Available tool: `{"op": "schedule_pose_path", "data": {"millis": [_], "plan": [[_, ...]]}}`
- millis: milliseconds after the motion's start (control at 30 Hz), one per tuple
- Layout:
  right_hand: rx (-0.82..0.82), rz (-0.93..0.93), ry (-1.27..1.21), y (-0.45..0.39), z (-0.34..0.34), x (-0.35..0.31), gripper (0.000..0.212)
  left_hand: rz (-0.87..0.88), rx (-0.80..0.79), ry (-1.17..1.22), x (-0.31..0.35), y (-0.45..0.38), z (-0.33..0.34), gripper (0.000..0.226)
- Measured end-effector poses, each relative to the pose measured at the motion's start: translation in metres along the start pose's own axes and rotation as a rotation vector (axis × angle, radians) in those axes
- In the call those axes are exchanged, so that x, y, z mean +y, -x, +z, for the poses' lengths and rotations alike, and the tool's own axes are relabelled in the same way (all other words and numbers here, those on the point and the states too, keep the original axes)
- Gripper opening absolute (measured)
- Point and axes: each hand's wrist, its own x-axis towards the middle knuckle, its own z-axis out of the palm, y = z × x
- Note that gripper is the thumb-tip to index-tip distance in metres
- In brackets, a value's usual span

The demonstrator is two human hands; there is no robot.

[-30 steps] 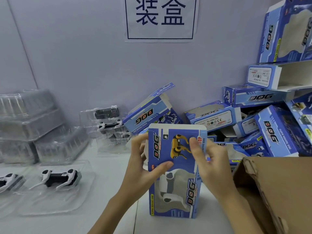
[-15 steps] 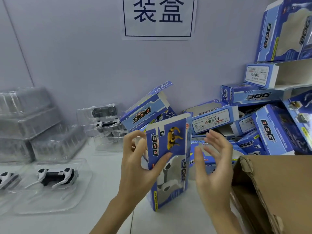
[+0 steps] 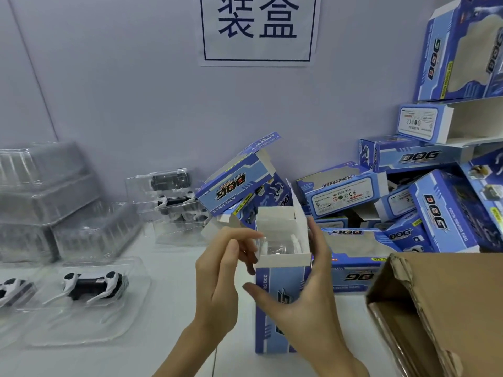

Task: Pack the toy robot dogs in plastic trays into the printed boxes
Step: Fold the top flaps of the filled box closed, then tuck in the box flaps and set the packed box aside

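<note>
- The printed box (image 3: pixel 283 303) stands upright on the white table (image 3: pixel 168 268), right in front of me, its top end open and the white flaps (image 3: pixel 275 219) standing up. It is thin card, so I judge it light and easy to dent; I would take it by the long side walls, low down, where the folds stiffen it, and never squeeze near the open mouth.
- Inside the mouth I can see the clear plastic tray (image 3: pixel 275 247) with a white part of the toy robot dog (image 3: pixel 296 240) showing beside it. The tray looks thin, springy and slick, so I expect it to slide freely in the card, and it could snag a flap edge if it sits tilted.
- My right hand (image 3: pixel 299 300) wraps the box from its right side: the thumb curls across the front face low down, and the fingers run up along the far wall toward the rim. It holds the box steady.
- My left hand (image 3: pixel 223 273) sits at the left edge of the mouth, fingers loosely bent, the tips touching or nearly touching the left flap. I cannot tell for sure whether it pinches that flap or only rests against it.
- More trayed dogs (image 3: pixel 89 285) lie to my left, well apart from the box, and a heap of printed boxes (image 3: pixel 408 191) is piled to the right behind a brown carton (image 3: pixel 441 308).
</note>
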Motion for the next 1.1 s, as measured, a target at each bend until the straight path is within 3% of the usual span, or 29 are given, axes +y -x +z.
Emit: {"op": "schedule_pose_path", "data": {"millis": [100, 200, 267, 367, 500, 733, 1000, 1100], "plan": [[0.033, 0.021, 0.073, -0.006, -0.007, 0.002, 0.124, -0.029, 0.031, -0.008, -0.004, -0.004, -0.001, 0.023], [-0.034, 0.038, 0.065, -0.011, -0.017, 0.006, 0.118, -0.058, 0.032, -0.180, -0.015, -0.006, -0.002, 0.051], [-0.117, 0.055, 0.021, -0.011, -0.025, 0.010, 0.116, -0.165, -0.022, -0.240, -0.024, -0.007, -0.008, 0.076], [-0.257, 0.104, -0.187, -0.011, -0.034, 0.016, 0.107, -0.380, -0.176, -0.086, -0.031, -0.010, -0.018, 0.094], [-0.205, 0.164, -0.303, -0.017, -0.036, 0.020, 0.089, -0.380, -0.306, 0.165, -0.032, -0.006, -0.023, 0.082], [-0.057, 0.071, -0.263, -0.009, -0.030, 0.022, 0.052, -0.197, -0.205, -0.068, -0.030, 0.006, -0.005, 0.074], [0.064, -0.017, -0.125, -0.008, -0.022, 0.020, 0.058, -0.165, -0.178, -0.052, -0.026, 0.010, -0.005, 0.053], [0.131, -0.084, -0.007, -0.006, -0.020, 0.019, 0.054, -0.237, -0.159, 0.036, -0.020, 0.006, -0.004, 0.043]]}}
